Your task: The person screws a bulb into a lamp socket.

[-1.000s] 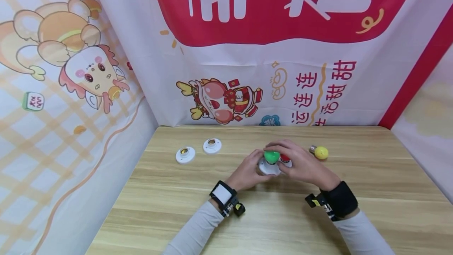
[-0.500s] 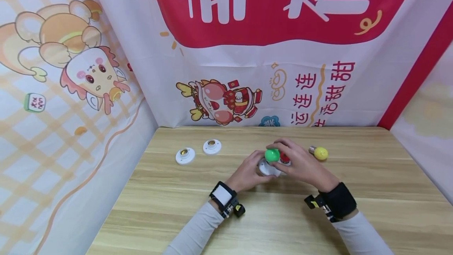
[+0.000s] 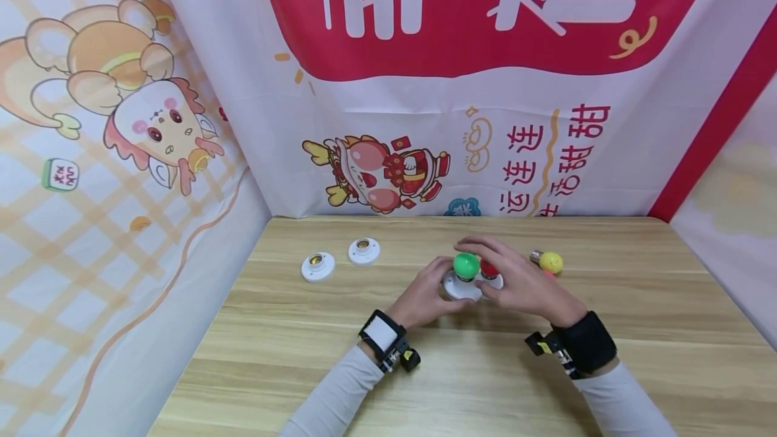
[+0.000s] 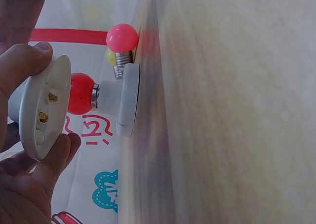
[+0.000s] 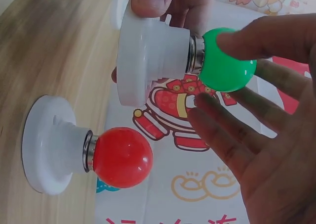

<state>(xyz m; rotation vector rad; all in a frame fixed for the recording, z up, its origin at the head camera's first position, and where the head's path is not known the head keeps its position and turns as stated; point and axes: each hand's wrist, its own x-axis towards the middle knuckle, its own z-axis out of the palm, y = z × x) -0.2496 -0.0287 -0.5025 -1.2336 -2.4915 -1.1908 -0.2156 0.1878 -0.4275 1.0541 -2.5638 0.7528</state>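
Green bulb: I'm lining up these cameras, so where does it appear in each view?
Head: green bulb just right of centre, lower half.
Left wrist: not in it.
Right wrist: green bulb upper right.
Shared landmark: the red bulb in its own white socket.

Red characters [image 3: 521,168] reading "运连连" and "活甜甜" stand on the white backdrop cloth [image 3: 388,101].

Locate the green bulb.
In the head view, the green bulb sits in the white socket that the left hand holds, left of the red bulb.
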